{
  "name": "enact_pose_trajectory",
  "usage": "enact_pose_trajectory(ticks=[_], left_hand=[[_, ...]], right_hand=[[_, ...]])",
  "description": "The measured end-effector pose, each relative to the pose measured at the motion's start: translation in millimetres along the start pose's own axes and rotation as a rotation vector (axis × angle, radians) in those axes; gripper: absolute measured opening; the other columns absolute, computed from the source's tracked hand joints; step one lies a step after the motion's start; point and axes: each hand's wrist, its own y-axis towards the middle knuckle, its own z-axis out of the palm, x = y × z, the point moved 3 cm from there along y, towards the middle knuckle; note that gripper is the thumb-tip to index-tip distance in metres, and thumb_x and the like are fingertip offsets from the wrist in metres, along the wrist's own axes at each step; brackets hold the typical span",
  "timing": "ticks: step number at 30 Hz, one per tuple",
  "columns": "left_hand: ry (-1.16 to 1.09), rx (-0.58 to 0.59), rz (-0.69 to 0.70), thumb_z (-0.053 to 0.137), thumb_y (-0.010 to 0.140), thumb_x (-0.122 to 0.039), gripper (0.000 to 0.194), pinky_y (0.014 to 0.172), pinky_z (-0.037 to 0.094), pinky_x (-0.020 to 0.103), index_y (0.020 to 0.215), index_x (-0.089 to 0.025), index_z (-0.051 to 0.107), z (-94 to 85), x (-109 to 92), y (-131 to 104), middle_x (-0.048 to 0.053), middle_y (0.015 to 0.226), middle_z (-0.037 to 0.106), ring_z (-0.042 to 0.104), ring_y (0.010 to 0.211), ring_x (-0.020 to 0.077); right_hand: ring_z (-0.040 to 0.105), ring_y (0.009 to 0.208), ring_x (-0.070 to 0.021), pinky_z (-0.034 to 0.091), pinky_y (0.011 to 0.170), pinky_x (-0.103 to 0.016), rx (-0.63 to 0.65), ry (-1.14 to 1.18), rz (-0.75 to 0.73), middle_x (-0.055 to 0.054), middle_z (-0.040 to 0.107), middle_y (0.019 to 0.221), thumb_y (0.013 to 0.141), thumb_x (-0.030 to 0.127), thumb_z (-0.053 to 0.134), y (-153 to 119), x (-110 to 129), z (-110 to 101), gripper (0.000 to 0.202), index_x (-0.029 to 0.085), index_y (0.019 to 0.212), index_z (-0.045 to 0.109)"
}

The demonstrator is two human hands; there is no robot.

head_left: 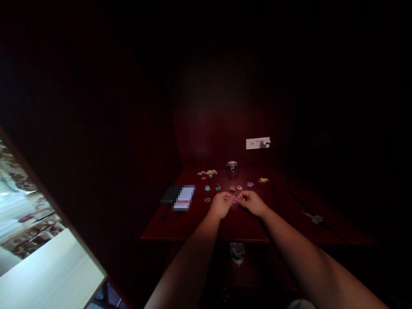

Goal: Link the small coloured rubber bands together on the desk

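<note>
My left hand [222,204] and my right hand [251,202] meet over the front middle of the dark red table, fingertips pinched close together. Something small and pinkish shows between them, too small to make out. Just beyond the fingers lie a red-orange cluster of small elastic bands [232,189] and a pink band [239,188]. Farther right are purple bands [250,184] and yellow bands [263,180]. To the left sit green bands [218,188], light blue bands [207,188] and a dull-coloured band [207,200]. A mixed-colour pile of bands [210,172] lies farther back.
Behind the bands stands a clear lidded jar [232,167]. A lit phone [184,198] rests beside a black case-like object [170,195] at left. A wall socket [257,143] holds a plug; a cable [317,219] runs along the right. Below the table edge is a clear cup [237,252].
</note>
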Motion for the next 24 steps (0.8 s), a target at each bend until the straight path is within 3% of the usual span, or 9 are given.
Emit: enact_pose_trajectory(ticks=[9, 15, 24], left_hand=[[-0.068, -0.009, 0.010, 0.066, 0.070, -0.023, 0.014, 0.061, 0.045, 0.021, 0.076, -0.011, 0.061, 3.3, 5.6, 2.5, 0.004, 0.067, 0.064, 0.057, 0.060, 0.0101], [0.002, -0.030, 0.027, 0.062, 0.072, -0.021, 0.011, 0.060, 0.044, 0.021, 0.077, -0.011, 0.063, 1.4, 7.6, 2.7, 0.003, 0.068, 0.063, 0.056, 0.060, 0.0101], [0.073, -0.027, 0.031, 0.062, 0.073, -0.029, 0.018, 0.061, 0.044, 0.023, 0.077, -0.011, 0.065, 0.9, 8.5, 2.7, 0.005, 0.070, 0.065, 0.057, 0.063, 0.0119]], right_hand=[[0.040, 0.048, -0.0086, 0.031, 0.047, -0.022, -0.033, 0.030, 0.011, 0.003, 0.049, 0.052, 0.059, 0.050, 0.068, 1.5, -5.9, -0.6, 0.038, 0.015, 0.062, 0.056], [0.042, 0.050, -0.0087, 0.033, 0.049, -0.022, -0.008, 0.054, 0.010, 0.003, 0.051, 0.054, 0.057, 0.047, 0.072, 1.0, -3.1, 0.5, 0.038, 0.014, 0.065, 0.057], [0.043, 0.049, -0.0092, 0.032, 0.048, -0.022, -0.027, -0.008, -0.017, 0.002, 0.051, 0.055, 0.067, 0.047, 0.063, 1.9, -6.7, -0.9, 0.033, 0.014, 0.068, 0.056]])
